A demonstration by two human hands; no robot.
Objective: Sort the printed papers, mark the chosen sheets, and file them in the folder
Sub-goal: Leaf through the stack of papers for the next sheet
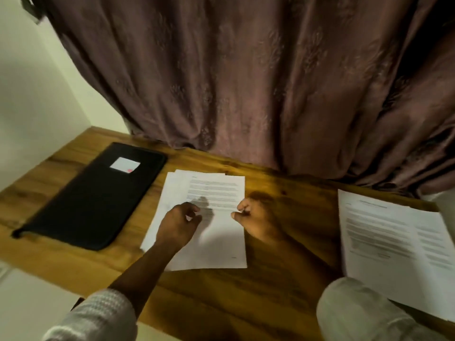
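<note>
The stack (216, 244) lies on the counter (221, 299) beside the folder (93, 200). Your left grip (181, 221) hovers loosely curled, empty; whether your right grip (253, 217) pinches its edge is unclear. The sheets look light and floppy: lift by a corner.

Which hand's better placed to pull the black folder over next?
Left, probably. The left hand sits over the centre stack, nearest the folder; the right hand is at the stack's far edge.
</note>
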